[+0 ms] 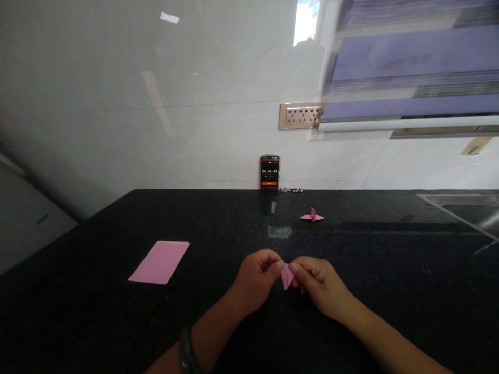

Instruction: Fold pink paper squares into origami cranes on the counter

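A small folded piece of pink paper [287,277] is pinched between both hands above the dark countertop, its pointed end hanging down. My left hand [259,278] grips its left upper edge between thumb and fingers. On the other side my right hand [317,283] holds the right upper edge, thumb on top. Fingers cover parts of the paper's edges, so its full shape is hidden. Farther back on the counter sits a finished pink origami crane [312,215] with its wings spread. To the left lies a stack of pink paper sheets [159,264], with a thin yellowish edge showing.
A phone [270,173] showing a running timer leans upright against the tiled wall, a beaded strap [290,190] beside it. Above are a socket panel [299,115] and a purple blind [413,67]. A sink [468,210] is set into the black countertop [218,218] at right.
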Tool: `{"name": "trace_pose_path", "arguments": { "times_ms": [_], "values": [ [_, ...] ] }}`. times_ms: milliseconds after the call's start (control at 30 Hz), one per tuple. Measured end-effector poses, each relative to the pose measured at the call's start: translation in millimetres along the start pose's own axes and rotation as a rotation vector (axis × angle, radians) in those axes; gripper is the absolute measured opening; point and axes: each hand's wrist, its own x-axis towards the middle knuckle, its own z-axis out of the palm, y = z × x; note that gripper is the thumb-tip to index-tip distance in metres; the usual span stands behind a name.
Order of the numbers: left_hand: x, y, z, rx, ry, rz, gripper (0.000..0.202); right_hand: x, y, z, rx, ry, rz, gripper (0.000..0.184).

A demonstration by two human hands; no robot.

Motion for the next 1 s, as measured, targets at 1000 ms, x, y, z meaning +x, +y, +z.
{"name": "trace_pose_path", "arguments": {
  "times_ms": [1000],
  "values": [
    [-2.6,0.2,14.6,-0.655,-0.179,-0.317,0.024,-2.6,-15.3,11.8,0.584,0.004,0.019,0.015]
  ]
}}
